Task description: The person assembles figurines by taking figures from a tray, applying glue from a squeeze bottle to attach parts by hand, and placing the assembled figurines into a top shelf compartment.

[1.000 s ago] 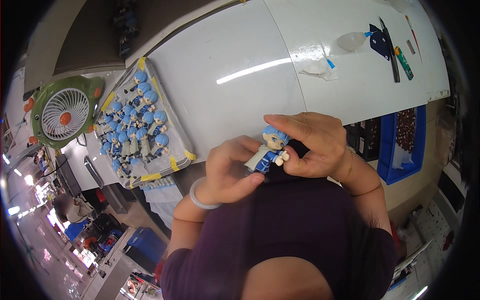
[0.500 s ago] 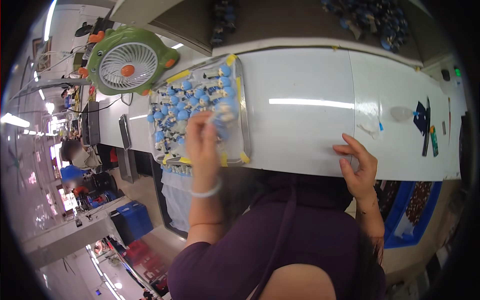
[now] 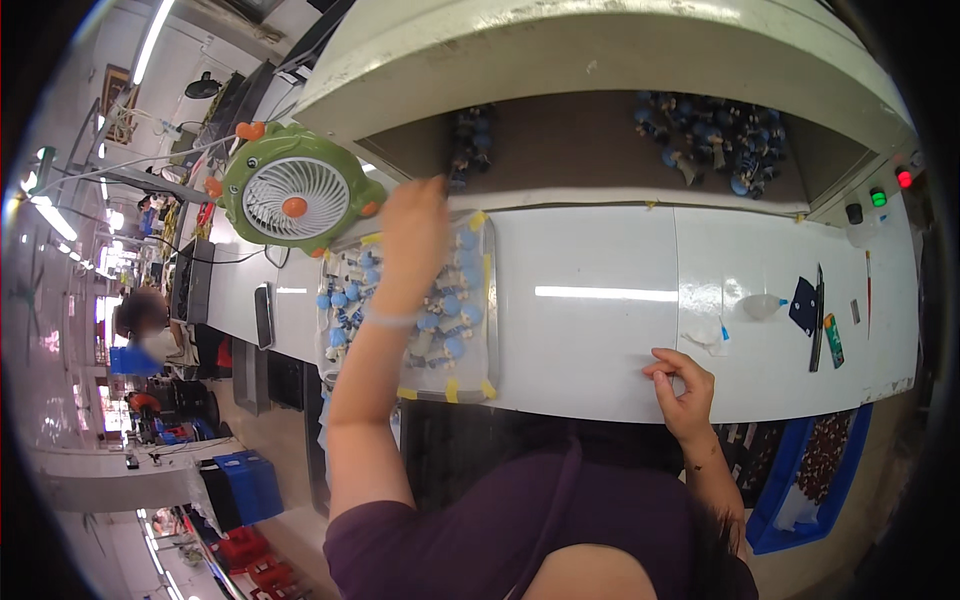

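My left hand (image 3: 415, 232) is stretched out over the far end of a metal tray (image 3: 491, 300), blurred by motion, so whether it holds anything is unclear. The tray is packed with several small blue-headed figurines (image 3: 452, 310). Just beyond the hand, a few dark figurines (image 3: 465, 140) lie on a brown belt (image 3: 580, 140). My right hand (image 3: 682, 385) rests at the near edge of the white table (image 3: 600, 340), fingers bent with their tips on the surface, holding nothing.
A green desk fan (image 3: 295, 198) stands left of the tray. More figurines (image 3: 715, 135) lie on the belt at the right. A small squeeze bottle (image 3: 762, 305), dark blue piece (image 3: 803, 305) and thin tools (image 3: 819, 318) sit on the table's right. A blue bin (image 3: 810, 480) sits below.
A second ago both hands held a blue-haired figurine near my body. The left hand then went to the tray and has now moved past it toward the belt; the right hand dropped to the table edge.
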The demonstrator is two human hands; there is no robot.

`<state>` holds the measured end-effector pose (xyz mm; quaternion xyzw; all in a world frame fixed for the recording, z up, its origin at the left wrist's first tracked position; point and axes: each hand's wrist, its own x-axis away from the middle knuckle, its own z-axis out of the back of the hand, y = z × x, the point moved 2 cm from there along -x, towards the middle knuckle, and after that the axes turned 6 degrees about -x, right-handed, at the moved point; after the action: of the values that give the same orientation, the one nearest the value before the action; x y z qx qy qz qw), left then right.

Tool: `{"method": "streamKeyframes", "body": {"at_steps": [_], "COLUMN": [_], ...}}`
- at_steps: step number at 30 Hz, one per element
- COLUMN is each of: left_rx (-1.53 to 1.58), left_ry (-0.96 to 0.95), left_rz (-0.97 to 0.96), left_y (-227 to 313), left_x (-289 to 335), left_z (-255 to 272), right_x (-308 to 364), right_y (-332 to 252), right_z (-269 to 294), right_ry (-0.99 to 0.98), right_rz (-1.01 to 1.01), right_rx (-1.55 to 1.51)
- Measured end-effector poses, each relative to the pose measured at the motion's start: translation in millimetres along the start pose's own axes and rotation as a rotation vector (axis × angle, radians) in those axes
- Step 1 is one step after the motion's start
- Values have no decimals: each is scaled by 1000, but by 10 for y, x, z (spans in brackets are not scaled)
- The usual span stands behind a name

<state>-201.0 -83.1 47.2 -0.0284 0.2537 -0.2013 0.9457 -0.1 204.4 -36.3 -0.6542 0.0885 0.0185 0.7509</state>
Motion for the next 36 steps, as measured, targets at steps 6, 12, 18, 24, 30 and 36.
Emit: {"method": "streamKeyframes", "body": {"at_steps": [6,12,18,24,30,36], "left_rx": [-223,59,-240,-205,-207,691], "left_ry": [-99,220,40,-342,-290,-180], "left_rz": [27,-72,-209,-4,-54,89], "left_y": [-94,-143,-38,36,-3,543], "left_x": [-1119,-1243,-997,-682,-542,-158], "left_z": [-1232,-1035,-563,-689,-821,72], "right_x": [9,9,-35,-9,56,66], "right_y": [-21,18,2,22,3,28], "right_z": [-21,13,-1,-13,-13,6], "right_ry": [-2,50,-31,-23,1,-25], "right_rz": [-42,-53,-25,-38,-16,-30], "right_rx": [37,6,30,35,72,70]}}
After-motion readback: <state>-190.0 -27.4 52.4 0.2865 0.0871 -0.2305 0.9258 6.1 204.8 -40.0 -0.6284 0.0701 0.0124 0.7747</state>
